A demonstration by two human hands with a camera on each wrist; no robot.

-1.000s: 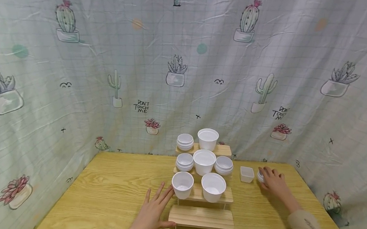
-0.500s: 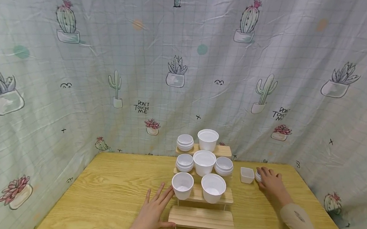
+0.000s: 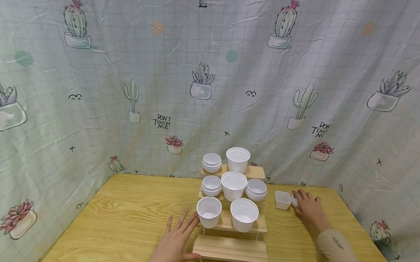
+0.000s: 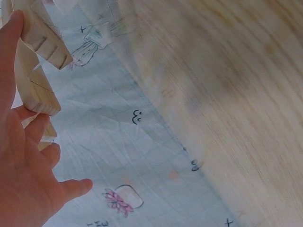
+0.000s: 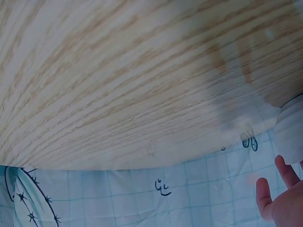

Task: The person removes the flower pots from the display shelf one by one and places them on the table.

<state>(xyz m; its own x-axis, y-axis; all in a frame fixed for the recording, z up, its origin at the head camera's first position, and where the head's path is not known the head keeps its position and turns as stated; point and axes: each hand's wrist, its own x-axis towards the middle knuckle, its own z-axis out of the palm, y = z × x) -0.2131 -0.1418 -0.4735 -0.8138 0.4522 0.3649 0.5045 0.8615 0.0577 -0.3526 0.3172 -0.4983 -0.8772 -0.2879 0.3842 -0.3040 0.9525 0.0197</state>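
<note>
My left hand (image 3: 173, 242) is spread with straight fingers along the left side of the wooden tiered stand (image 3: 231, 249). Its thumb touches the lowest step, and its fingertips are at the step above. In the left wrist view, the fingertips rest on the ends of the wooden steps (image 4: 40, 94). At the far right, my right hand (image 3: 309, 209) holds a small white round tub (image 3: 294, 200) from above, partly hidden by the fingers. This tub stands close beside a clear square container (image 3: 282, 200). The right wrist view catches only part of the white tub (image 5: 289, 135) and some fingers.
On the stand's upper steps stand tall white cups, among them a front right cup (image 3: 244, 215) and a front left cup (image 3: 208, 212). Short round jars (image 3: 256, 190) share the upper two steps. A cactus-print curtain (image 3: 162, 83) encloses the table (image 3: 135, 207).
My right hand has slid slightly left with the small tub, bringing it close to the square container. The left hand stays in place at the stand.
</note>
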